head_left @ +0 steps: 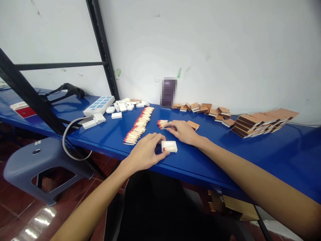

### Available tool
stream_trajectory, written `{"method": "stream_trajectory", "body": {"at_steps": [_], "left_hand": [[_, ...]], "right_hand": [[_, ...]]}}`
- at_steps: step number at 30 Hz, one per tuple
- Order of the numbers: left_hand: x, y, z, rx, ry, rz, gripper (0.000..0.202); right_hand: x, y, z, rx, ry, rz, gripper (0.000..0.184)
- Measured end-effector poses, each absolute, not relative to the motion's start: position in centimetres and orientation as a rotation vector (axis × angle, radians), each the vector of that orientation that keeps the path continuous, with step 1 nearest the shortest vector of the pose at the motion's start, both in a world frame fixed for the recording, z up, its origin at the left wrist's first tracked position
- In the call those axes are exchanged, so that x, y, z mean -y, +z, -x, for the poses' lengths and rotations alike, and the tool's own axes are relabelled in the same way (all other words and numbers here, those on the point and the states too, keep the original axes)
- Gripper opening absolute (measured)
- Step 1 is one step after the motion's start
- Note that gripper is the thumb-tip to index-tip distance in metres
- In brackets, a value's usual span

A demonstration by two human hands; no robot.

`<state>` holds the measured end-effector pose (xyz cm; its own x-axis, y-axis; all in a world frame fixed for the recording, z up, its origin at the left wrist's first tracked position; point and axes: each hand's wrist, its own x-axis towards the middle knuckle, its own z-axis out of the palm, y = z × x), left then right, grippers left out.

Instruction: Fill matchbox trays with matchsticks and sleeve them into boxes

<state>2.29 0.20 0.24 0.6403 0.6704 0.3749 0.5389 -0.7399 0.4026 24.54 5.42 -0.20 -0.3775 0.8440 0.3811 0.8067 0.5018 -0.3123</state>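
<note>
My left hand (146,150) rests on the blue table (250,154), fingers curled round the left side of a small white matchbox tray (169,146) with a few red-tipped matches in it. My right hand (182,131) lies flat just behind the tray, fingertips touching a small bunch of matches (162,124). A long row of red-tipped matches (139,126) lies to the left of both hands. One brown matchbox sleeve (193,125) sits by my right hand.
White empty trays (122,107) and a white power strip (98,105) lie at the back left. Brown sleeves (203,109) line the wall, with a stacked pile (263,122) at the right. A grey plastic stool (37,160) stands left below the table.
</note>
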Motion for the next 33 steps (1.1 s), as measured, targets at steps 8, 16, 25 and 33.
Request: {"method": "stream_trajectory", "body": {"at_steps": [8, 16, 25, 33], "left_hand": [[-0.2, 0.2, -2.3, -0.982, 0.752, -2.615, 0.025], [-0.2, 0.1, -2.4, -0.977, 0.751, -2.635, 0.025], [-0.3, 0.0, -2.5, -1.075, 0.825, -2.588, 0.026], [-0.6, -0.3, -2.6, -1.247, 0.922, -2.482, 0.026]], "right_hand": [[-5.4, -0.4, -24.7, 2.251, 0.104, 1.345, 0.024], [-5.3, -0.2, -24.7, 2.251, 0.136, 1.384, 0.017], [-4.9, -0.2, -24.7, 2.321, 0.158, 1.399, 0.016], [-2.4, 2.0, -25.0, 2.320, 0.085, 1.355, 0.020]]}}
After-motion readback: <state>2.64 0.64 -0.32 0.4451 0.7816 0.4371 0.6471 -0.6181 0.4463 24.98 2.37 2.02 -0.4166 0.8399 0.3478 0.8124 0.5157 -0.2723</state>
